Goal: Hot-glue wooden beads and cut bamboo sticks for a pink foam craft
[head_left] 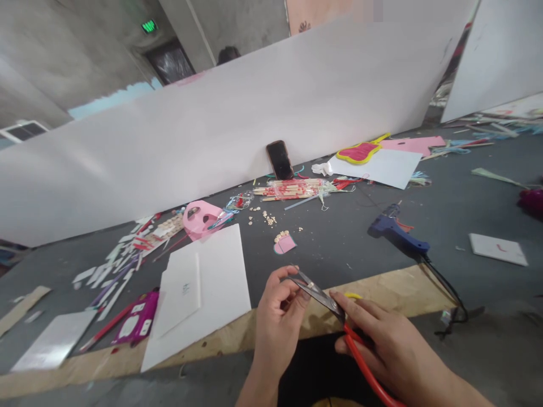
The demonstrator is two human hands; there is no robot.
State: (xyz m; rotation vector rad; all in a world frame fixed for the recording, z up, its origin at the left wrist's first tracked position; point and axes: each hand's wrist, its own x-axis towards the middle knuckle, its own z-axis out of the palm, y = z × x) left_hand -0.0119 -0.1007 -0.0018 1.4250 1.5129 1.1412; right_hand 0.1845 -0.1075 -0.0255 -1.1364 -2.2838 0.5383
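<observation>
Right grip point(384, 333) clasping scissors point(330, 303), red handles point(360, 363), grey blades point(318, 293) parted, left grip point(278, 314), hold unclear

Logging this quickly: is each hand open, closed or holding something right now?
Left hand: fingers curled beside the blades of the red-handled scissors; whether it holds anything cannot be told.
Right hand: closed, holding the scissors.

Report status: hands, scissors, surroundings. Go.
Right hand gripping red-handled scissors. Left hand at blade end, contents unclear. Pink piece beyond, untouched. Glue gun right, apart from hands.
</observation>
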